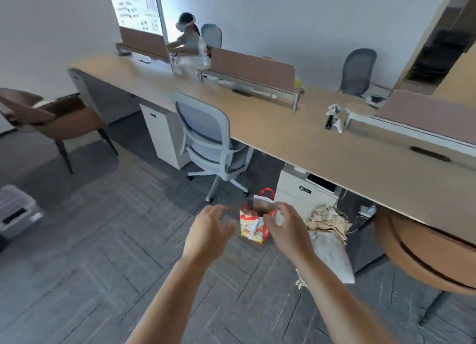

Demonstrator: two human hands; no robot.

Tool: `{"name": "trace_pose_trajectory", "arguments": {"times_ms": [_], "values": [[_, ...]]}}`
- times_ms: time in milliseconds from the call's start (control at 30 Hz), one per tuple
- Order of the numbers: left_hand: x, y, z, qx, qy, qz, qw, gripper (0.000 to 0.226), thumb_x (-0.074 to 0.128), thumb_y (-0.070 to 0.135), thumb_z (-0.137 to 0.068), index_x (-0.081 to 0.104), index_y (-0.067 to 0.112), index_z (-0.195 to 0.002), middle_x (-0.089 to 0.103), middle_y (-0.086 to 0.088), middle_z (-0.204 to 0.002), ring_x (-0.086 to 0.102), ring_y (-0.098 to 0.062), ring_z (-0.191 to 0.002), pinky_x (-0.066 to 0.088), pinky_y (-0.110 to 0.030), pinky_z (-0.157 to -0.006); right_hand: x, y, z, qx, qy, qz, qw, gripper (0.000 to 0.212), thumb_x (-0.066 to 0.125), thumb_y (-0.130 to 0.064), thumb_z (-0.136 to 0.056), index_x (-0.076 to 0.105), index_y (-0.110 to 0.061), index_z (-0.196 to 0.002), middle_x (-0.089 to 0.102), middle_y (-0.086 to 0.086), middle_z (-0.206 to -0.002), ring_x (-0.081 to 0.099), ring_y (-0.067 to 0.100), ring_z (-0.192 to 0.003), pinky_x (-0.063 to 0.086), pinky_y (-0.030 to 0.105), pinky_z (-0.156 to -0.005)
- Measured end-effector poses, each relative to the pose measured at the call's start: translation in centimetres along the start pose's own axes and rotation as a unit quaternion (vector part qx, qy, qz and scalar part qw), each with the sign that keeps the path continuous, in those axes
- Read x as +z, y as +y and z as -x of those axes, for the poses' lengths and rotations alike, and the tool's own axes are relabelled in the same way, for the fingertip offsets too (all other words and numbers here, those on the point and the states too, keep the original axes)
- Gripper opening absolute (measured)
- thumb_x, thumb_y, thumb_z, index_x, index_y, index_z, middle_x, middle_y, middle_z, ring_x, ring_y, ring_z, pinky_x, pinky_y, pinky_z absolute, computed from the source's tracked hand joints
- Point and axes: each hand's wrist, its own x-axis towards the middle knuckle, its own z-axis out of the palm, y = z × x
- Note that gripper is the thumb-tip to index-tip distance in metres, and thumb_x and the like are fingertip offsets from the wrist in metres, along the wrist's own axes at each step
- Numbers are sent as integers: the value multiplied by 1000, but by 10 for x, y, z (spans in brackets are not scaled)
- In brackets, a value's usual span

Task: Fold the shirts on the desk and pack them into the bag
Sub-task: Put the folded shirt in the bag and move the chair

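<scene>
- Head view: a long desk [296,137] is seen across the room, a white office chair [208,140] drawn up to it.
- A crumpled beige cloth [329,222] is laid on the floor.
- The bag [251,230] is stood on the floor just beside it.
- The left hand [208,230] is held near the bag, fingers spread, empty.
- The right hand [286,228] is held at its rim, fingers curled; a pinch cannot be told.

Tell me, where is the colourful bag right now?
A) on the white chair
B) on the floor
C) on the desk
B: the bag stands on the grey floor beside the desk, with the left hand and right hand close to it.
</scene>
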Motion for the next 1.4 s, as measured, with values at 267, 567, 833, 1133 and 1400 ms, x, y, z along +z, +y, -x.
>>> {"name": "trace_pose_trajectory", "arguments": {"times_ms": [267,567,833,1133,1400], "values": [[-194,-162,-4,-77,94,-20,992,44,62,41,-94,59,18,-132,61,-2,-129,58,-18,-115,48,-33,-96,168,-183,-18,-112,-100,37,988,46,62,-42,-95,58,-16,-133,59,-1,-132,53,16,-124,41,22,-97],[-300,-285,-78,-111,116,-52,986,46,65,43,-92,62,15,-129,64,0,-123,60,-14,-110,48,-28,-92,323,-320,-102,-222,-157,81,959,51,60,-46,-96,57,-14,-135,58,2,-133,53,21,-122,44,32,-96],[-413,-390,-230,-165,128,-114,971,45,62,45,-94,60,18,-130,62,0,-125,60,-15,-112,50,-30,-91,475,-433,-254,-267,-200,49,941,49,55,-44,-96,57,-13,-134,59,4,-131,53,21,-121,44,36,-96],[-565,-495,-380,-202,194,-136,950,42,59,45,-95,60,19,-128,63,2,-121,57,-13,-110,51,-31,-89,602,-611,-404,-339,-230,58,911,51,53,-47,-96,56,-15,-136,56,1,-137,50,20,-126,45,36,-93],[-658,-652,-510,-208,214,-94,950,39,57,43,-97,60,20,-127,63,5,-118,59,-11,-107,52,-32,-88,758,-733,-529,-343,-219,90,909,47,58,-46,-96,56,-19,-134,57,-4,-132,49,18,-119,40,29,-88]]}}
